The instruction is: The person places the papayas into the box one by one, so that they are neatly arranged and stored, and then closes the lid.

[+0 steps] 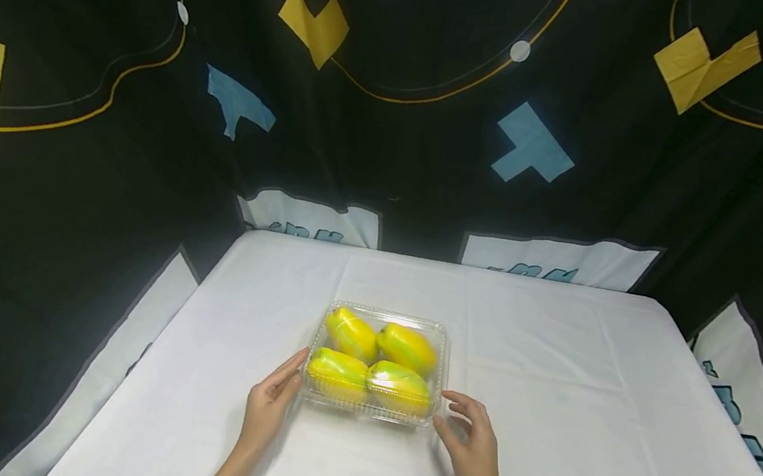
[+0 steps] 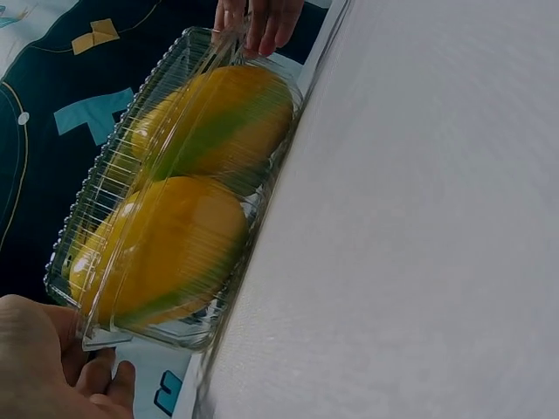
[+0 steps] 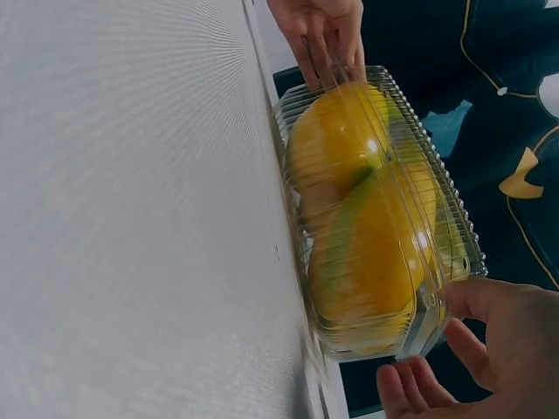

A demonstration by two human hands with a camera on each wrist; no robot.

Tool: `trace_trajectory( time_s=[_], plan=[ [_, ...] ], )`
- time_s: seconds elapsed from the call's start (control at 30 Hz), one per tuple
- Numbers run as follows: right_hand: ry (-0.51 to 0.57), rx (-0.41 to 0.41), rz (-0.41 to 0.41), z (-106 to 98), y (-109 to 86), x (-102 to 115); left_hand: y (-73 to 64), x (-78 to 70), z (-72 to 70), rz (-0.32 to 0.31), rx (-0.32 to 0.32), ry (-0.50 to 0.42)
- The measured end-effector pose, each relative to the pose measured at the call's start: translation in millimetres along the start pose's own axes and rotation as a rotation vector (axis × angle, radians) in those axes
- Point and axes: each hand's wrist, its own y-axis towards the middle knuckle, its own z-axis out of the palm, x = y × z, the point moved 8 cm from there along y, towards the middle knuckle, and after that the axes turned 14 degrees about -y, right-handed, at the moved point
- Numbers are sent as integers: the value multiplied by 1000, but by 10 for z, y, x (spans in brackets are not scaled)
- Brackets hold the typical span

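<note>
A clear plastic clamshell container (image 1: 368, 411) sits on the white table in front of me, its ribbed lid over the base. Inside lie several yellow-green mangoes (image 1: 406, 349), which fill it in two rows. My left hand (image 1: 267, 409) is at the near left corner; in the left wrist view its thumb and fingers pinch the container's rim (image 2: 105, 336). On the opposite side, my right hand (image 1: 471, 448) holds the near right corner, thumb at the rim (image 3: 430, 319) and fingers lower down in the right wrist view.
The white-covered table (image 1: 582, 429) extends around the container on all sides. Behind it hangs a dark cloth (image 1: 393, 158) with yellow and blue shapes and curved lines. White printed panels (image 1: 561, 259) border the table's far edge and sides.
</note>
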Motion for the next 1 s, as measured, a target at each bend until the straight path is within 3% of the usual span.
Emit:
trace_trajectory(
  time_s=[0.27, 0.43, 0.6, 0.7, 0.83, 1.0],
  plan=[
    [100, 134, 141, 71, -2, -107, -28, -3, 25, 64, 0, 56],
    [237, 219, 199, 108, 4, -72, -45, -13, 28, 25, -40, 136],
    [323, 258, 226, 161, -2, -98, -82, -179, 95, -3, -46, 217],
    [342, 251, 203, 182, -4, -119, -97, -270, 147, -35, -23, 193],
    [342, 219, 158, 187, 0, -119, -95, -281, 173, -83, -3, 133],
    [353, 201, 192, 192, -3, -127, -94, -255, 153, -97, -15, 67]
  ],
)
